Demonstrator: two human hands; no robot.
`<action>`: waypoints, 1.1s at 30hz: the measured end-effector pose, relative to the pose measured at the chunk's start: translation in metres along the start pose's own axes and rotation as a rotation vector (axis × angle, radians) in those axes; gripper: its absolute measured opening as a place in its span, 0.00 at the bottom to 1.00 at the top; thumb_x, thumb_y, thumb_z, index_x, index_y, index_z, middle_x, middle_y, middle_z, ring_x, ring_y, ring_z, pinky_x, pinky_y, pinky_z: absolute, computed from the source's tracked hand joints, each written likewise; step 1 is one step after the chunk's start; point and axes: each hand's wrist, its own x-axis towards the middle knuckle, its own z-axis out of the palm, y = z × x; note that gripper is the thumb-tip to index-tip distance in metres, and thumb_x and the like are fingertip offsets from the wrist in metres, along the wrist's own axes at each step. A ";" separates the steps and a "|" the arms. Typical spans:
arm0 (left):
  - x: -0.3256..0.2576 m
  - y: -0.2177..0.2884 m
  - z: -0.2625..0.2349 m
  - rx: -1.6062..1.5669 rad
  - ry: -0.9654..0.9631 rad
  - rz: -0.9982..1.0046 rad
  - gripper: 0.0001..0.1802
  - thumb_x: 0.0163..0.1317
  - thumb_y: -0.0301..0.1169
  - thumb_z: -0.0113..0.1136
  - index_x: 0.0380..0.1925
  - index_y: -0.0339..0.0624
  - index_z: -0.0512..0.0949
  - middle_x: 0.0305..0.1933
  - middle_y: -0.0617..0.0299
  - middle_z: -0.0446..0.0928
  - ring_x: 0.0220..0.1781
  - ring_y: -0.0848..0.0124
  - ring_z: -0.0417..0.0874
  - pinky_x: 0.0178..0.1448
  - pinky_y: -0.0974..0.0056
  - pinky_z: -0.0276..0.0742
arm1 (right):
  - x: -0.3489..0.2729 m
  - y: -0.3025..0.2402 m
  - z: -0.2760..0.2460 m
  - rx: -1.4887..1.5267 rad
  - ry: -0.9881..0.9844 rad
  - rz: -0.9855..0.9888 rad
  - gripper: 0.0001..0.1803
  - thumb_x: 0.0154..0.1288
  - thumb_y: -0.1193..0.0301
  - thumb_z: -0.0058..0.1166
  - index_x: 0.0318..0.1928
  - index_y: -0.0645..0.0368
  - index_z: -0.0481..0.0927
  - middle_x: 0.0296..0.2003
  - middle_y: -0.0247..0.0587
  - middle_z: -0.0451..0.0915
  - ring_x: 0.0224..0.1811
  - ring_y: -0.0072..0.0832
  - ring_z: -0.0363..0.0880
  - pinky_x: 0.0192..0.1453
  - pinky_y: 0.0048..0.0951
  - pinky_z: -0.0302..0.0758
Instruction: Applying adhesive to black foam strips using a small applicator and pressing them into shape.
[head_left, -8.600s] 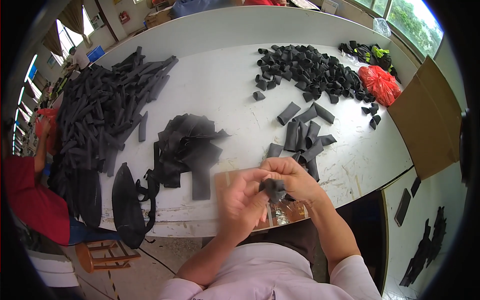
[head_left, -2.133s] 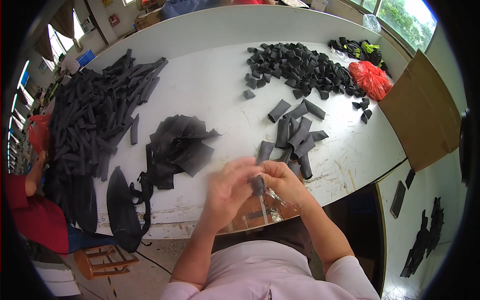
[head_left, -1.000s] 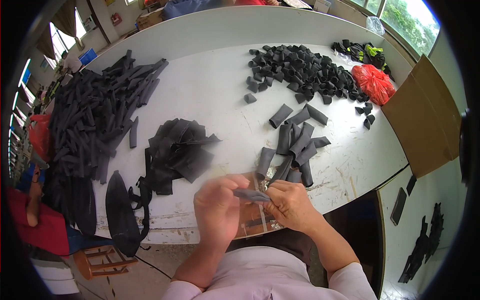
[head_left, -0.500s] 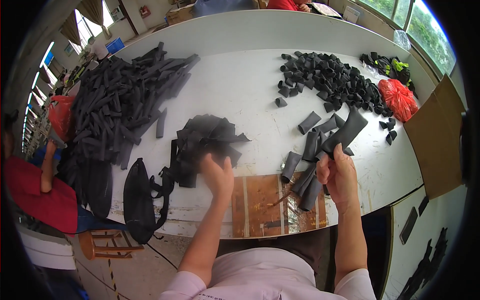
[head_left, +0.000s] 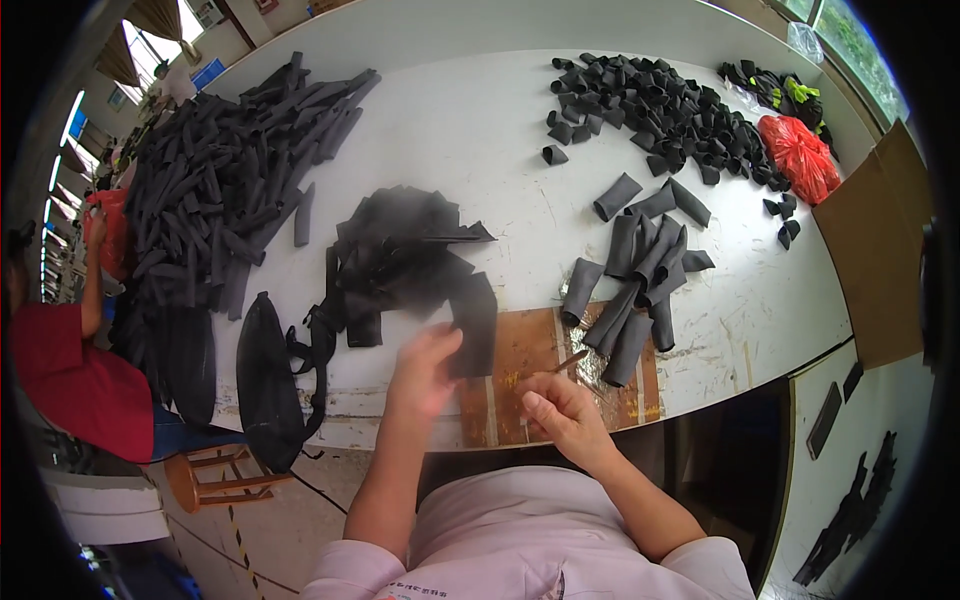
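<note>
My left hand (head_left: 428, 365) is closed on a flat black fabric piece (head_left: 475, 325), which stands up from its fingers beside a heap of similar black fabric pieces (head_left: 400, 250). Over the brown taped board (head_left: 510, 385) at the table's front edge is my right hand (head_left: 565, 415), its thumb and fingers pinched together. Whatever it may hold is too small to make out. Just beyond those fingers shows a thin brown stick-like thing (head_left: 571, 361). Several rolled black fabric tubes (head_left: 650, 250) lie loosely to the right, some overlapping the board.
A big pile of long dark strips (head_left: 215, 190) covers the far left. Short black tubes (head_left: 690, 120) spread at the far right, near a red plastic bag (head_left: 797, 160) and a cardboard sheet (head_left: 875, 235). A black pouch with straps (head_left: 268, 385) hangs over the front-left edge. Another person (head_left: 80, 380) sits left.
My right hand has let go of a black tube on the right and come in over the board. My left hand has drawn a fabric piece from the heap. The view has tilted down.
</note>
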 end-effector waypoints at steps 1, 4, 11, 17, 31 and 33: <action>-0.015 -0.001 0.004 -0.069 -0.062 -0.122 0.06 0.53 0.26 0.57 0.32 0.42 0.73 0.33 0.62 0.76 0.32 0.74 0.75 0.31 0.68 0.70 | 0.001 -0.004 0.009 -0.001 0.003 0.014 0.15 0.62 0.63 0.50 0.39 0.64 0.72 0.26 0.30 0.72 0.26 0.15 0.69 0.28 0.17 0.68; -0.026 -0.026 -0.010 -0.321 -0.145 -0.238 0.09 0.56 0.28 0.55 0.36 0.38 0.73 0.34 0.58 0.76 0.34 0.69 0.77 0.38 0.64 0.74 | 0.004 -0.021 0.028 -0.026 0.024 -0.244 0.19 0.57 0.63 0.55 0.41 0.67 0.71 0.31 0.40 0.76 0.28 0.22 0.73 0.31 0.24 0.71; -0.040 -0.061 0.008 -0.597 -0.122 -0.164 0.12 0.60 0.33 0.52 0.40 0.38 0.72 0.37 0.58 0.76 0.39 0.68 0.77 0.46 0.64 0.73 | 0.004 -0.010 0.043 -0.587 0.361 -0.551 0.15 0.44 0.71 0.63 0.31 0.63 0.71 0.21 0.41 0.67 0.21 0.37 0.68 0.23 0.33 0.65; -0.069 -0.058 0.017 0.188 0.085 0.176 0.18 0.58 0.30 0.53 0.47 0.35 0.65 0.41 0.60 0.70 0.42 0.73 0.71 0.46 0.68 0.68 | 0.001 -0.015 0.030 -0.798 0.456 -0.673 0.10 0.42 0.77 0.59 0.21 0.59 0.68 0.19 0.40 0.66 0.18 0.36 0.67 0.19 0.33 0.64; -0.074 -0.032 0.018 0.448 -0.083 0.377 0.07 0.51 0.22 0.54 0.32 0.33 0.72 0.29 0.64 0.73 0.29 0.81 0.72 0.34 0.75 0.69 | -0.005 -0.015 0.032 -1.084 0.351 -0.848 0.10 0.37 0.76 0.57 0.20 0.58 0.67 0.19 0.38 0.63 0.19 0.32 0.66 0.18 0.31 0.63; -0.073 -0.031 0.016 0.442 -0.055 0.352 0.07 0.50 0.21 0.53 0.31 0.33 0.73 0.28 0.65 0.74 0.28 0.82 0.71 0.35 0.76 0.68 | -0.005 -0.014 0.033 -1.076 0.350 -0.864 0.10 0.36 0.76 0.56 0.19 0.58 0.67 0.19 0.37 0.63 0.20 0.32 0.66 0.18 0.30 0.63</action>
